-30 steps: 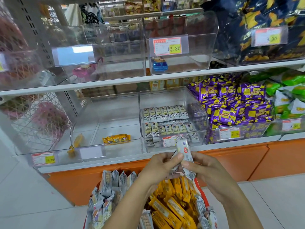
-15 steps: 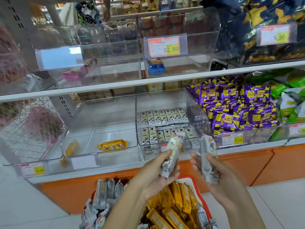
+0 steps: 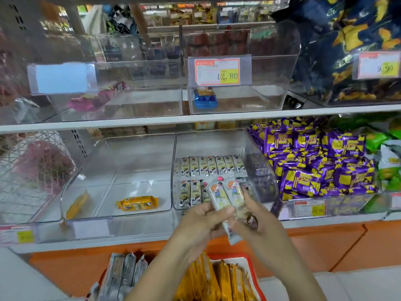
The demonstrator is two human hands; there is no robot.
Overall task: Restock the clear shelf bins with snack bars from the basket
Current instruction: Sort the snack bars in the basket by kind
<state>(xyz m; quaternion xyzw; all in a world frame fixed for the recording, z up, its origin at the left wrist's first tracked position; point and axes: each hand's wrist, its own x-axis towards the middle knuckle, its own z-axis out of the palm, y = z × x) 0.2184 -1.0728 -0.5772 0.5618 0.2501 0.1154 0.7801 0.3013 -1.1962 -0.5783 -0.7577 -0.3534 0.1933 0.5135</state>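
The right-hand clear bin (image 3: pixel 256 148), carrying two rows of packed bars (image 3: pixel 211 166), is standing just behind the hands, while the clear bin beside it (image 3: pixel 138 153) is holding one yellow bar (image 3: pixel 137 203) lying flat. The red basket (image 3: pixel 245 258) is sitting below the wrists, with yellow bars (image 3: pixel 217 281) and grey-white bars (image 3: pixel 125 270) standing on end. The left hand (image 3: pixel 204 222) and right hand (image 3: pixel 260 227) are meeting above it, fingers curled, together gripping two white snack bars (image 3: pixel 219 197) by their lower halves, the pair touching side by side and tilting left against the bin's front wall.
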